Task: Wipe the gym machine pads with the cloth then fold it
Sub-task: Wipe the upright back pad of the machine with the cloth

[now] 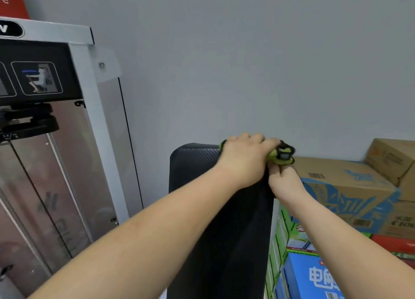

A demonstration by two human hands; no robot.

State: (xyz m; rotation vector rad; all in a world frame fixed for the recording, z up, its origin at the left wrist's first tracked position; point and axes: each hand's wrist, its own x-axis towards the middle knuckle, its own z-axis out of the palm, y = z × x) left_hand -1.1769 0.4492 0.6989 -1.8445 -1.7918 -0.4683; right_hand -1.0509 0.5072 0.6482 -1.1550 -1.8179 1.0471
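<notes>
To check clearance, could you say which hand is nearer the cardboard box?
Right: the right hand is just left of the box; the left hand grips the cloth atop the pad.

Cloth (281, 156): green w/ black, bunched up on top R corner of pad (195, 163). Pad: black, textured, upright.

Two hands are in view: one left hand (244, 161) and one right hand (286, 181). There is one cloth (283, 156), one black pad (195, 161), one weight-stack machine (67, 128) at the left, at least three brown cardboard boxes (345, 186) at the right, and one blue carton (314, 276) nearest.
</notes>
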